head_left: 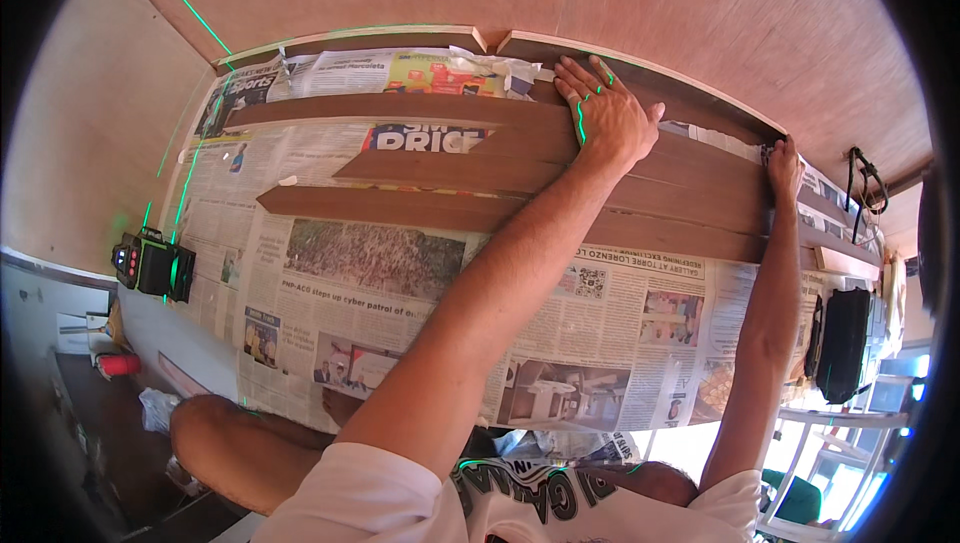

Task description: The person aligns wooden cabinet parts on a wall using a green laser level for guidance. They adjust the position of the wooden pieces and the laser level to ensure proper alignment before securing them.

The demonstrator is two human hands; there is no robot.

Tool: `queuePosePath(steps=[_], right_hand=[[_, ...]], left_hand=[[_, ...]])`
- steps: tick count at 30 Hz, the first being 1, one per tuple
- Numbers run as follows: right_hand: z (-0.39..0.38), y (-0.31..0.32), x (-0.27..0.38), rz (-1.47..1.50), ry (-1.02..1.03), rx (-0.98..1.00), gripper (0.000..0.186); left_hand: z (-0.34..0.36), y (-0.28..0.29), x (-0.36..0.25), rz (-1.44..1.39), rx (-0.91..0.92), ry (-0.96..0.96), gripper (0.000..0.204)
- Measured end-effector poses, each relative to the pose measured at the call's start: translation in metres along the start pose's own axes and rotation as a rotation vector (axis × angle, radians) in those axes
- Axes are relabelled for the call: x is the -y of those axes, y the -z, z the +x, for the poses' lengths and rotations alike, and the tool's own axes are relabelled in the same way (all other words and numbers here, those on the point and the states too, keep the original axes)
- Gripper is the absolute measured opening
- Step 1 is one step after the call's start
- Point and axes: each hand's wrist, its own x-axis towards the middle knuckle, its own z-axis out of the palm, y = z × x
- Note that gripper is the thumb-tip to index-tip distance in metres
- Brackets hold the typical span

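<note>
Our left hand (608,115) lay open on the brown boards (700,181); our right hand (786,169) was at the right end of the pale-edged board (690,95), its grip unclear.

Both arms (497,303) reach forward, left hand (610,118) splayed.

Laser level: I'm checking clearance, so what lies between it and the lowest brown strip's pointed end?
Head view: newspaper lies between the laser level and brown strip.
</note>
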Motion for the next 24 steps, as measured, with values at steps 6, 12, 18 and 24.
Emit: queuePosePath(steps=[6, 12, 18, 24], right_hand=[[-0.007, 0.009, 0.022, -0.071, -0.121, 0.094, 0.056], [-0.002, 0.009, 0.006, -0.089, -0.074, 0.078, 0.059], [-0.004, 0.012, 0.008, -0.054, -0.077, 0.088, 0.058], [-0.007, 0.010, 0.011, -0.086, -0.017, 0.020, 0.057]], left_hand=[[0.010, 0.005, 0.010, 0.049, -0.047, 0.085, 0.114], [0.013, 0.004, 0.011, -0.002, -0.086, 0.087, 0.115], [0.013, 0.002, 0.009, 0.001, -0.088, 0.097, 0.118], [0.013, 0.005, 0.011, -0.010, -0.046, 0.102, 0.118]])
